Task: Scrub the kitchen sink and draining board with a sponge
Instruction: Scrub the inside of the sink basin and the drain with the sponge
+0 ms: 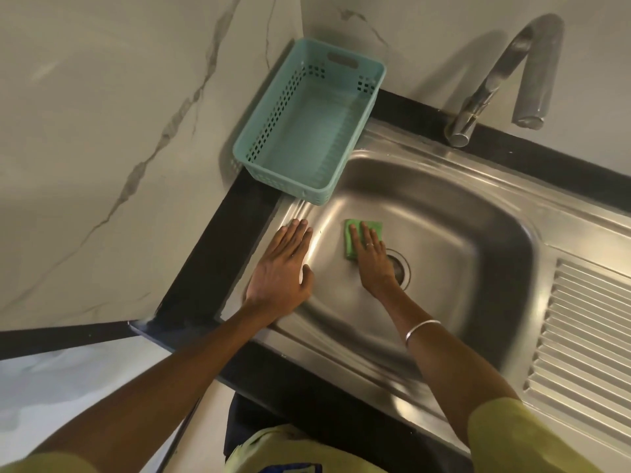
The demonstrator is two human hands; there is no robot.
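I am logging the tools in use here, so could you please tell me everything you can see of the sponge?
The sponge is a bright green rectangular pad, soft-looking and thin. It lies flat on the bottom of the steel sink, just left of the drain. The right hand presses on it with straight fingers, covering much of its top. Whether it is wet cannot be told.

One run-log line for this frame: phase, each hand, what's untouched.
phase: scrubbing basin | right hand: flat on green sponge, beside drain | left hand: flat on sink rim | draining board: no hand on it
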